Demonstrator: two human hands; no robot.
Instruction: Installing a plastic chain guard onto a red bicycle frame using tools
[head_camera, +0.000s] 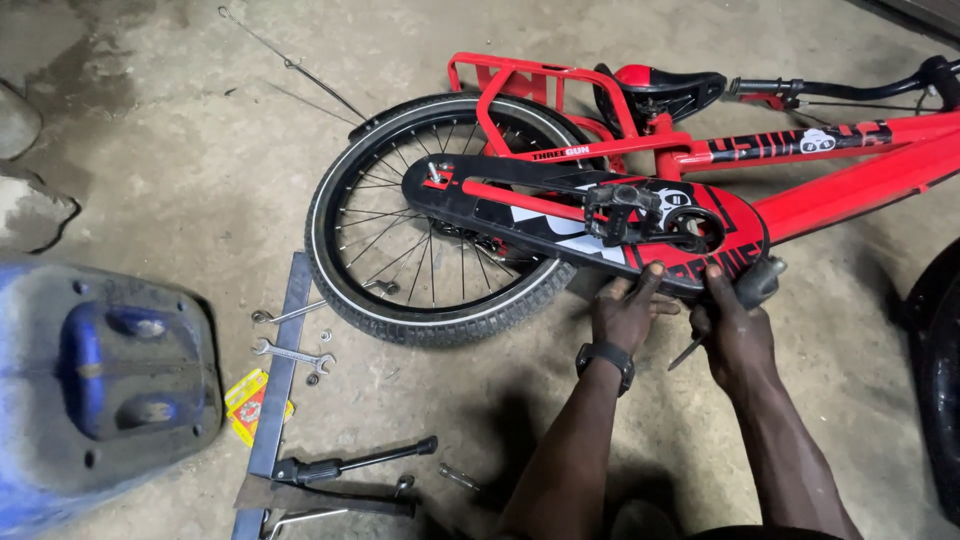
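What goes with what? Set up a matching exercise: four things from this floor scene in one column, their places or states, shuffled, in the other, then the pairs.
1. red children's bicycle
2. two silver open-ended spanners
3. black kickstand
4. right hand

A. beside the rear tyre
B. lying on its side
C. holding a dark-handled tool
D. detached, by the grey metal bar

Pairs: 1-B, 2-A, 3-D, 4-C

A rough, stained concrete floor fills the scene, dimly lit, with broken edges at far left.
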